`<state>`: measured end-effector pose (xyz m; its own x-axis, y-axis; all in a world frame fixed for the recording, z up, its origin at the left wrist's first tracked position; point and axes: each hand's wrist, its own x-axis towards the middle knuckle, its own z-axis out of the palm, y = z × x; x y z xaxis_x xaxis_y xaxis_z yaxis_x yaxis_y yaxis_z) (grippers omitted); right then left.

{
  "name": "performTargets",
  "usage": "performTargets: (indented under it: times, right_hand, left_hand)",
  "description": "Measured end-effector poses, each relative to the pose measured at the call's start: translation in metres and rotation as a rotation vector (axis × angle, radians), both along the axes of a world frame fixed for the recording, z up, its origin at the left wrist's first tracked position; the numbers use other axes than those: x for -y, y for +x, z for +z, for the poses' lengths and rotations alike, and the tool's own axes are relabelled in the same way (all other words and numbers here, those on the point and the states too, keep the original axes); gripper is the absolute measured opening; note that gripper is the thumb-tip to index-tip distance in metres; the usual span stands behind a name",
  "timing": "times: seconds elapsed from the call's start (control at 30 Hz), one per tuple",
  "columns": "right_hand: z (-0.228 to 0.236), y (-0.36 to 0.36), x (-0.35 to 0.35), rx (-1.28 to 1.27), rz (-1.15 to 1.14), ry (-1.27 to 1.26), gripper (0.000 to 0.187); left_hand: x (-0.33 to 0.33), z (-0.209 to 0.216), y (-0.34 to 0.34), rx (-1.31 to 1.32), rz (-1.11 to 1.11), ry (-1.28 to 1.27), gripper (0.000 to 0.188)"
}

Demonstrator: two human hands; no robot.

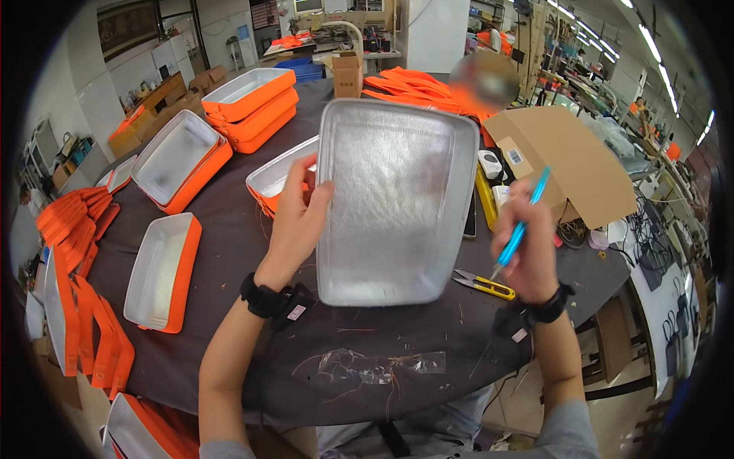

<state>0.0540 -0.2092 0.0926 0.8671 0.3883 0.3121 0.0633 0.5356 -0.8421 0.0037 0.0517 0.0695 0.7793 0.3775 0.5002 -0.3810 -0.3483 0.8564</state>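
My left hand [300, 210] grips the left edge of a silver-lined rectangular bag [394, 206], thumb on the lining and fingers round the rim. The bag is held up above the table, its shiny inside toward me. To its right, my right hand [529, 245] is closed round a slim blue pen-like tool [537, 187] with a thin tip pointing down and left; its exact kind I cannot tell. Just below that tip, yellow thread snips [485, 284] lie on the dark cloth. Behind my left hand, another orange bag with silver lining [267, 180] is partly hidden.
More orange silver-lined bags [162, 271] stand at the left, some stacked [252, 107] farther back. Thread scraps and clear plastic film [382, 367] lie on the dark tablecloth [267, 375] near me. A cardboard box [562, 153] stands at the right; orange strips [413, 88] are heaped behind.
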Motion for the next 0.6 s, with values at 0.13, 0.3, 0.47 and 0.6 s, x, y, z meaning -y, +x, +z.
performTargets:
  times: [0.13,0.3,0.47,0.6]
  right_hand:
    - [0.053,-0.011,-0.007,0.276,-0.175,0.156,0.020]
    - [0.083,-0.026,-0.016,0.472,-0.278,0.277,0.022]
    - [0.077,-0.029,-0.035,0.544,-0.393,0.288,0.019]
    - [0.077,-0.025,-0.034,0.442,-0.352,0.287,0.021]
  left_hand:
    - [-0.004,-0.007,-0.026,0.130,-0.013,0.206,0.049]
    - [0.007,0.013,-0.050,0.051,-0.059,0.076,0.043]
    - [0.018,0.034,-0.070,-0.115,-0.023,0.142,0.037]
    - [0.020,0.035,-0.076,-0.127,-0.004,0.256,0.037]
